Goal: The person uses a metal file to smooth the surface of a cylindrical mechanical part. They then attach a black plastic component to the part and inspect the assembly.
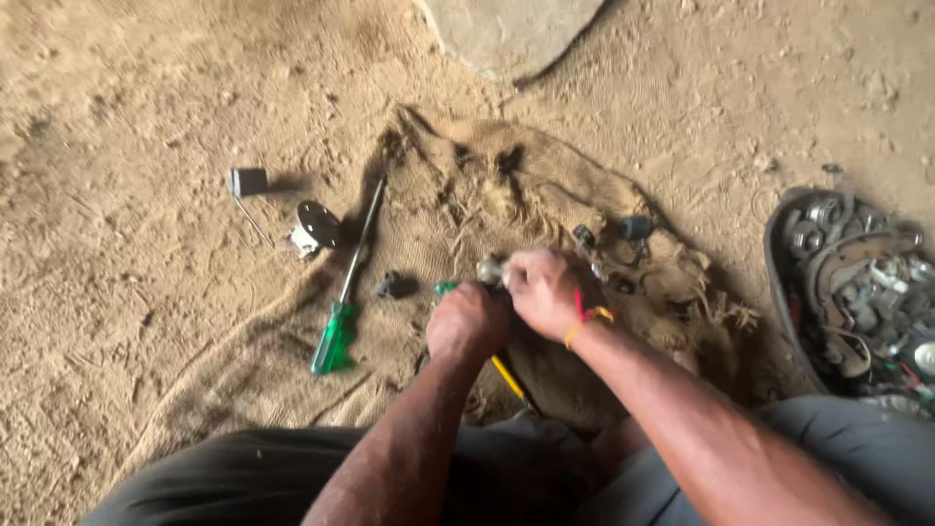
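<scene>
Both my hands meet over a brown sackcloth [292, 341] spread on the sandy ground. My left hand [467, 321] is closed around a tool with a green handle tip [444, 288] and a yellow part [507, 378] showing below the wrist. My right hand [541, 290], with a red and yellow thread on its wrist, grips a small metal part [489, 270] against that tool. The part itself is mostly hidden by my fingers.
A green-handled screwdriver [343, 312] lies on the cloth to the left, near a dark round disc [317, 223], a small grey block with a wire [247, 182] and a dark lump [394, 284]. Small black parts [633, 229] lie behind my hands. A tray of metal hardware [857, 282] sits right.
</scene>
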